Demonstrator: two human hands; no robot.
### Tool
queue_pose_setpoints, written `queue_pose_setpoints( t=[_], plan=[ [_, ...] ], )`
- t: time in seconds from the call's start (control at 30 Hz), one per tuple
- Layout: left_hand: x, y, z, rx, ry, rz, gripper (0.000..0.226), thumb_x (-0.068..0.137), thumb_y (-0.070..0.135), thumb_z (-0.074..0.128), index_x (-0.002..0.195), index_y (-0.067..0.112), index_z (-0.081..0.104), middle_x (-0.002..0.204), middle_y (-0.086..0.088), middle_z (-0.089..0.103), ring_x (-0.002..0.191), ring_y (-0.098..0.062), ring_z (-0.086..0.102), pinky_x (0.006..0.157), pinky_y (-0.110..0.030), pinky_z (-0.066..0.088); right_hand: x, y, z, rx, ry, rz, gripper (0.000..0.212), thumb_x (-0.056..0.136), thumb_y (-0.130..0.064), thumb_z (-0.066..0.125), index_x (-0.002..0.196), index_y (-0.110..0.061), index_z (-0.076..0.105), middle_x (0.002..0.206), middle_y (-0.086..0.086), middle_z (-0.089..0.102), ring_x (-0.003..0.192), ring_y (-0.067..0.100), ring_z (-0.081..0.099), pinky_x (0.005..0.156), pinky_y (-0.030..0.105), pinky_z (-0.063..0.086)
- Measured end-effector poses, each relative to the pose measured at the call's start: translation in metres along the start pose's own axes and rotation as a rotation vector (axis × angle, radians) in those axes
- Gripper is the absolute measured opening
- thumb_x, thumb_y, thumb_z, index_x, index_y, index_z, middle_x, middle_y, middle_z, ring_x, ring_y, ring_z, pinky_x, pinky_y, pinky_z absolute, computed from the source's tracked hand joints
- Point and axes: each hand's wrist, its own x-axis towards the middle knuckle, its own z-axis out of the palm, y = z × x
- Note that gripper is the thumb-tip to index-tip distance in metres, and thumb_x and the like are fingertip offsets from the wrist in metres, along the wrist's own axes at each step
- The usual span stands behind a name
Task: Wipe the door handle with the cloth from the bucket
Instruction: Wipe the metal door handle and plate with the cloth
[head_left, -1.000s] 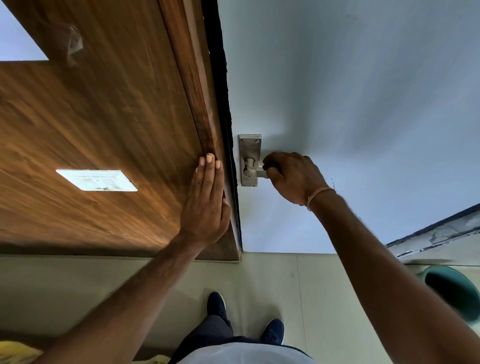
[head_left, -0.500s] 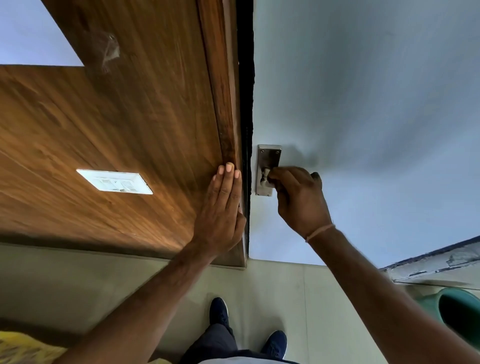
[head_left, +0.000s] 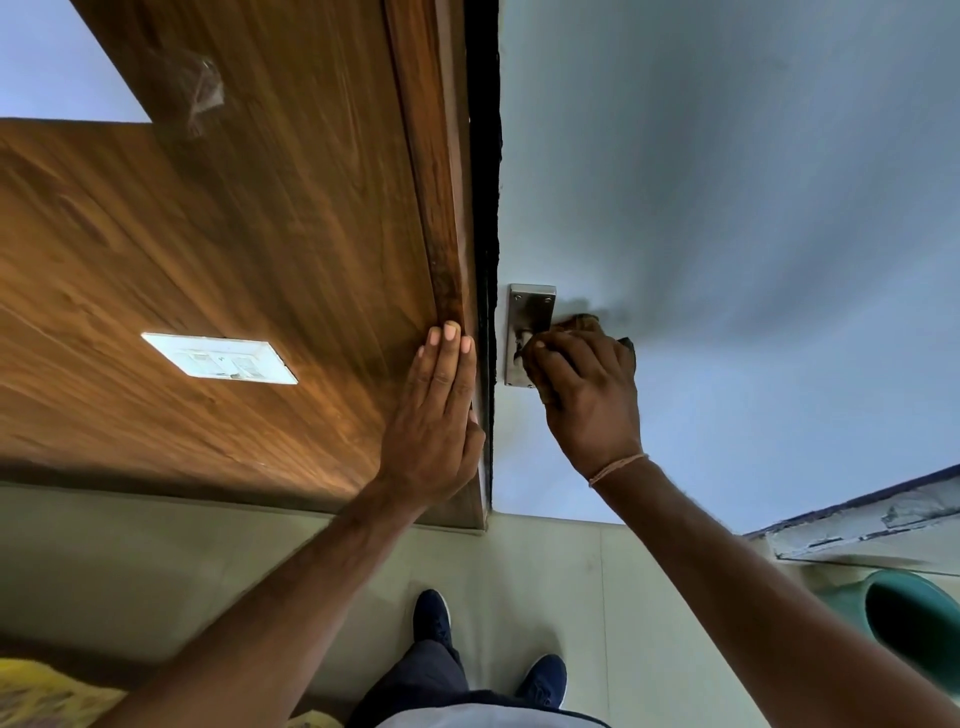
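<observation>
A metal door handle plate (head_left: 527, 312) is fixed at the left edge of the pale grey door (head_left: 727, 208). My right hand (head_left: 587, 400) is closed over the handle's lever, which it hides. A dark brown cloth (head_left: 584, 323) peeks out from under the fingers, pressed against the handle. My left hand (head_left: 434, 421) lies flat, fingers together, on the wooden door frame (head_left: 441, 208) just left of the handle and holds nothing. The green bucket (head_left: 904, 618) stands on the floor at the lower right, partly cut off by the frame edge.
A wood panel wall (head_left: 234, 234) with a white switch plate (head_left: 218, 358) fills the left. My dark shoes (head_left: 431, 616) stand on pale floor tiles. Something yellow (head_left: 41, 691) lies at the bottom left corner. A worn ledge (head_left: 857, 525) runs at the right.
My right hand has shifted from gripping the lever sideways to covering the lever and lower plate with the cloth. The left hand stays flat on the frame. The view has drifted left.
</observation>
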Motion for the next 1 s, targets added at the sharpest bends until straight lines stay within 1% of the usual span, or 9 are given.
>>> queue_pose_setpoints(
  t=[0.13, 0.23, 0.37, 0.47, 0.6, 0.77, 0.87, 0.93, 1.0],
  plan=[
    [-0.001, -0.001, 0.0, -0.022, -0.006, 0.005, 0.076, 0.101, 0.016, 0.044, 0.169, -0.003, 0.015, 0.179, -0.022, 0.006, 0.168, -0.039, 0.011, 0.136, -0.055, 0.022, -0.007, 0.004, 0.001, 0.046, 0.084, -0.141, 0.018, 0.094, -0.01, 0.079, 0.111, -0.012, 0.082, 0.12, 0.005, 0.079, 0.107, 0.032, 0.073, 0.097, 0.05, 0.051],
    [-0.001, -0.003, 0.0, -0.025, -0.005, 0.014, 0.075, 0.102, 0.018, 0.04, 0.169, -0.001, 0.014, 0.18, -0.019, 0.004, 0.168, -0.038, 0.011, 0.135, -0.055, 0.024, -0.017, 0.015, 0.0, 0.046, 0.047, -0.233, 0.023, 0.096, -0.01, 0.076, 0.118, -0.01, 0.08, 0.126, 0.008, 0.076, 0.111, 0.035, 0.072, 0.101, 0.051, 0.051],
    [0.0, -0.002, -0.001, -0.035, 0.0, 0.008, 0.074, 0.101, 0.016, 0.04, 0.168, -0.003, 0.017, 0.179, -0.021, 0.008, 0.168, -0.039, 0.012, 0.135, -0.054, 0.023, -0.009, 0.009, 0.001, 0.005, -0.12, -0.303, 0.036, 0.1, -0.027, 0.071, 0.133, -0.011, 0.073, 0.143, 0.013, 0.067, 0.132, 0.037, 0.062, 0.112, 0.053, 0.045],
    [0.0, -0.001, -0.001, -0.03, -0.005, 0.007, 0.071, 0.102, 0.017, 0.037, 0.168, -0.004, 0.018, 0.178, -0.023, 0.01, 0.168, -0.039, 0.012, 0.136, -0.055, 0.023, 0.01, 0.0, -0.004, 0.088, -0.187, -0.328, 0.042, 0.102, -0.043, 0.063, 0.127, -0.013, 0.077, 0.139, 0.009, 0.071, 0.134, 0.031, 0.063, 0.113, 0.05, 0.045],
    [0.0, -0.001, -0.003, -0.02, -0.008, 0.012, 0.07, 0.104, 0.019, 0.032, 0.168, -0.003, 0.016, 0.179, -0.022, 0.009, 0.168, -0.038, 0.011, 0.136, -0.054, 0.022, 0.028, 0.003, -0.005, 0.062, -0.252, -0.462, 0.031, 0.103, -0.031, 0.057, 0.113, -0.016, 0.082, 0.127, 0.005, 0.076, 0.129, 0.029, 0.065, 0.112, 0.048, 0.043],
    [0.0, 0.0, -0.005, -0.019, -0.025, -0.002, 0.074, 0.101, 0.018, 0.037, 0.169, -0.001, 0.013, 0.18, -0.019, 0.003, 0.169, -0.036, 0.007, 0.138, -0.05, 0.016, 0.032, 0.006, 0.009, -0.154, -0.283, -0.697, 0.025, 0.1, -0.01, 0.056, 0.103, -0.014, 0.08, 0.114, 0.005, 0.075, 0.126, 0.034, 0.062, 0.118, 0.047, 0.039],
    [0.0, 0.0, -0.006, -0.021, -0.032, -0.001, 0.073, 0.103, 0.019, 0.035, 0.169, 0.0, 0.012, 0.18, -0.018, 0.003, 0.169, -0.035, 0.007, 0.138, -0.049, 0.016, 0.034, 0.002, 0.01, -0.225, -0.343, -0.781, 0.012, 0.094, -0.011, 0.069, 0.098, -0.013, 0.081, 0.102, 0.002, 0.075, 0.121, 0.035, 0.061, 0.117, 0.049, 0.042],
    [0.0, 0.001, -0.008, -0.02, -0.039, -0.001, 0.073, 0.103, 0.019, 0.035, 0.17, 0.0, 0.011, 0.18, -0.018, 0.003, 0.169, -0.035, 0.007, 0.137, -0.05, 0.017, 0.035, 0.004, 0.008, -0.244, -0.365, -0.815, 0.012, 0.093, -0.01, 0.071, 0.101, -0.015, 0.08, 0.105, 0.003, 0.074, 0.122, 0.036, 0.059, 0.117, 0.05, 0.042],
    [0.0, 0.001, -0.008, -0.026, -0.041, -0.003, 0.072, 0.103, 0.019, 0.035, 0.169, -0.001, 0.013, 0.18, -0.019, 0.005, 0.169, -0.036, 0.008, 0.137, -0.052, 0.02, 0.033, 0.012, 0.004, -0.243, -0.335, -0.8, 0.022, 0.097, -0.009, 0.067, 0.116, -0.014, 0.074, 0.123, 0.008, 0.069, 0.125, 0.036, 0.058, 0.114, 0.049, 0.042]
  ],
)
